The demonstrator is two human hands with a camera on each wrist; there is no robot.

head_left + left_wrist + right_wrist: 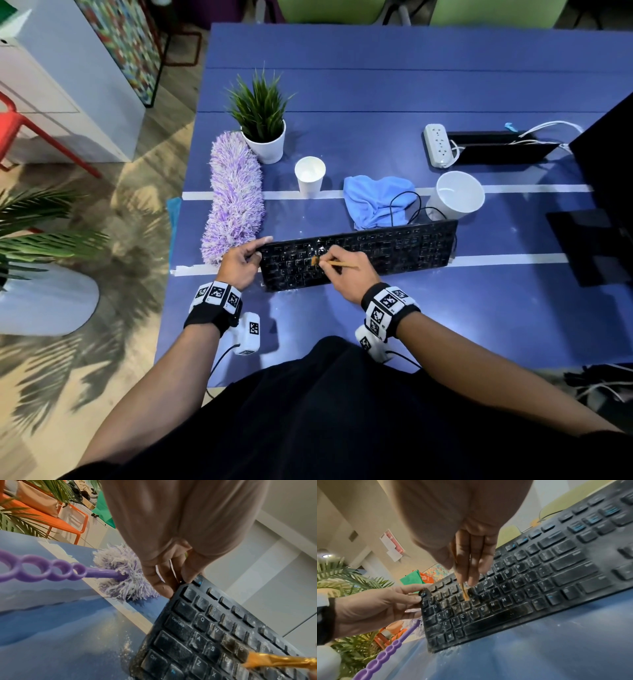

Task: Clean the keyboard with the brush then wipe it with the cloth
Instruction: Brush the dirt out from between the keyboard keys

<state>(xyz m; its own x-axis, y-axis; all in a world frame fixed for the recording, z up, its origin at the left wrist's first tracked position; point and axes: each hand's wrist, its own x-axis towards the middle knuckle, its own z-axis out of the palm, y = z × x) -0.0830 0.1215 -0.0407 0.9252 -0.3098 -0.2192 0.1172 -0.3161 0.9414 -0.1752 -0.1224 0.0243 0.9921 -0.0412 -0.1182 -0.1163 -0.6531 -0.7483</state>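
Potted plant [262, 126] as landmark — purple duster [235, 198] touching its near-left; paper cup [310, 176] just right; power strip [436, 145] far right.

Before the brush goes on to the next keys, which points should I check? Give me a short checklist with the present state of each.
1. Left hand holds the keyboard at its left end: ok.
2. Right hand pinches the brush: ok.
3. Bristles touch the keys near F and G: ok.
4. Keys free of dust: not ok, grey dust shows on many keys.
5. Cloth ready behind the keyboard: ok.
6. Cable clear of the cloth: not ok, it lies over it.
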